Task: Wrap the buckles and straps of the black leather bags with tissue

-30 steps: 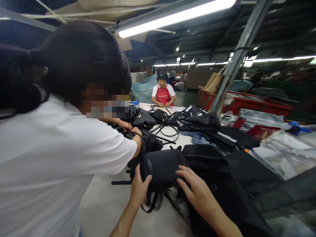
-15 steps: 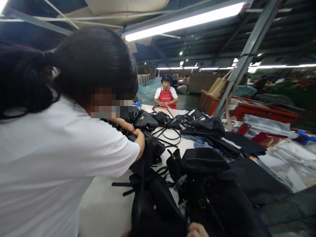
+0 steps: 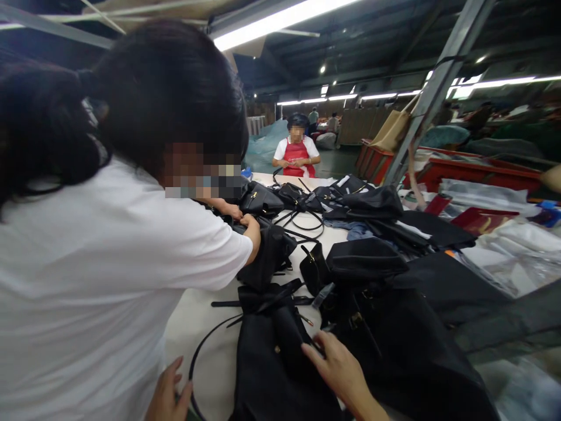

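A black bag (image 3: 263,362) with a small gold stud and loose straps lies on the white table (image 3: 210,345) in front of me. My right hand (image 3: 339,365) is at the bag's right edge, its fingers apart and holding nothing. At the lower left, my left hand (image 3: 169,394) has its fingers spread beside a thin black strap (image 3: 196,356) that loops over the table. Whether that hand touches the strap is not clear. To the right of my right hand lies a larger black bag (image 3: 403,351) with gold buckles.
A co-worker in a white shirt (image 3: 109,280) leans in close at my left, both hands on a black bag (image 3: 267,257). Across the table is a person in a red apron (image 3: 298,153). More black bags (image 3: 372,202) and clear plastic packaging (image 3: 517,257) lie at the right.
Both my hands have come further into view, the right one now open at the bag's edge. A strap loop now shows at the bag's left. The view has tilted down slightly.
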